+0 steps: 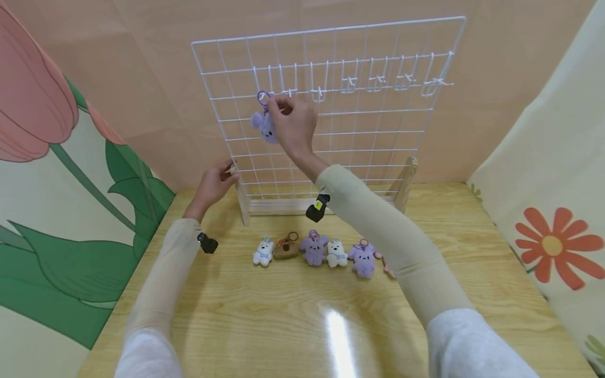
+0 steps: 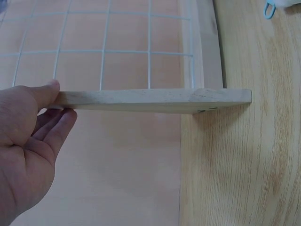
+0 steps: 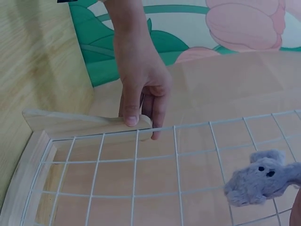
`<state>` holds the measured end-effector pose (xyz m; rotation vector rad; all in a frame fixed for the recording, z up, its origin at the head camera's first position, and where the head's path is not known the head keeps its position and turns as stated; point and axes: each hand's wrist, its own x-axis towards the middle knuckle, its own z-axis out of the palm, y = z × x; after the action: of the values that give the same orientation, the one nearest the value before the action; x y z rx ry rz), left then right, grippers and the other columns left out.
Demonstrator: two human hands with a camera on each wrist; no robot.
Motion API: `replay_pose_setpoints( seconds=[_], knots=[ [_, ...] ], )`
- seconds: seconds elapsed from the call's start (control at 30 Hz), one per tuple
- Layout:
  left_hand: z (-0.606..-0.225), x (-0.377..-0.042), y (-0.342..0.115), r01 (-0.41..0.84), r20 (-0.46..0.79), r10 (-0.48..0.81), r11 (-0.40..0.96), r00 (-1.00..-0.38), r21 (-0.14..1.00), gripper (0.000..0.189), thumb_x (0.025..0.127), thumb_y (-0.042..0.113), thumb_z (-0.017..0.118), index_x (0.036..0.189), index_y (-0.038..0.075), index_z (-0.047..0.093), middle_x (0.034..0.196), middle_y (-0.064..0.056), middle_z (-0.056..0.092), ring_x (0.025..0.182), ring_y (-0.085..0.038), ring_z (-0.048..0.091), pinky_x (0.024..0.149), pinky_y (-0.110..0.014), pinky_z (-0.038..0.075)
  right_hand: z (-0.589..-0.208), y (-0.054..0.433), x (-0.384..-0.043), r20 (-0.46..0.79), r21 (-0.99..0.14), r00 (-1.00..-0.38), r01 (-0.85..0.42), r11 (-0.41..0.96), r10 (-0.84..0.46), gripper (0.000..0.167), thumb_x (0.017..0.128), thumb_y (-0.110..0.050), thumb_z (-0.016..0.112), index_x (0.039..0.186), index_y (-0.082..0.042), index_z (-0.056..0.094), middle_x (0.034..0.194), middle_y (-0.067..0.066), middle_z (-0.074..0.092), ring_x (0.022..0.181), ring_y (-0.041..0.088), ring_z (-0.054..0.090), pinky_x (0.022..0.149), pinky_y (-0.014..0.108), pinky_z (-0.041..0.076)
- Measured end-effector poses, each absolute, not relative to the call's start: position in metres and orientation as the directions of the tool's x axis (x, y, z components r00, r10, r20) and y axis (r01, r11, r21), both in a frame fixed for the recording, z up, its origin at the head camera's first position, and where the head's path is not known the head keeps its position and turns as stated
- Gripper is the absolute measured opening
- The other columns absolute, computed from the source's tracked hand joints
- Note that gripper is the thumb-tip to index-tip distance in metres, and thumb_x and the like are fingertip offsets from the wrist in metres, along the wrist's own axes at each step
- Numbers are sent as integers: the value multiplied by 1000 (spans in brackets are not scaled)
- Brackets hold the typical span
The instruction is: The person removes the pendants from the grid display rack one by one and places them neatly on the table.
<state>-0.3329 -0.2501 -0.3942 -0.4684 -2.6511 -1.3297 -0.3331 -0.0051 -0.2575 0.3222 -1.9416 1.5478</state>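
My right hand (image 1: 296, 125) pinches a purple plush keychain (image 1: 268, 130) by its upper part, in front of the white wire grid (image 1: 326, 134). The keychain's purple ring (image 1: 263, 97) overlaps the leftmost white hook (image 1: 257, 79) in the head view. In the right wrist view, the plush (image 3: 256, 181) hangs before the grid wires, with its dark eyes showing. Thumb and fingers of my left hand (image 1: 214, 184) grip the upper end of the grid's left wooden support (image 2: 141, 98), thumb on one face and fingers on the other.
Several plush keychains lie in a row before the stand: a white bear (image 1: 263, 253), a brown one (image 1: 286, 249), purple ones (image 1: 314, 250) and others, the rightmost partly behind my right sleeve. More white hooks (image 1: 350, 84) line the grid. A right wooden support (image 1: 405, 181) stands opposite.
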Motion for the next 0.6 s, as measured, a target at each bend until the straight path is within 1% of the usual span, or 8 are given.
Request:
replay_pose_setpoints(
  seconds=[0.2,0.37,0.6],
  knots=[
    [-394,-334,-250,338,258,219,543,-941,769,58,104,13,61,154,-7,37,152,-29,45,133,-42,55,106,-47,52,-260,-4,-326,605,-791,-776,-560,245,179,16,97,-19,72,97,-4,77,89,8,76,71,9,61,62,17,53],
    [-393,-333,-249,319,247,203,565,-948,761,59,104,15,61,154,-5,37,151,-27,48,132,-40,56,105,-44,54,-260,-3,-319,608,-791,-775,-575,209,171,15,97,-18,72,96,-4,77,88,8,76,70,10,62,61,18,54],
    [-392,-333,-249,327,254,207,556,-945,764,58,104,13,62,154,-4,38,151,-28,47,132,-40,56,106,-46,53,-256,-3,-303,593,-804,-793,-574,156,142,15,96,-19,73,96,-4,77,87,6,74,73,12,64,62,20,57]
  ],
)
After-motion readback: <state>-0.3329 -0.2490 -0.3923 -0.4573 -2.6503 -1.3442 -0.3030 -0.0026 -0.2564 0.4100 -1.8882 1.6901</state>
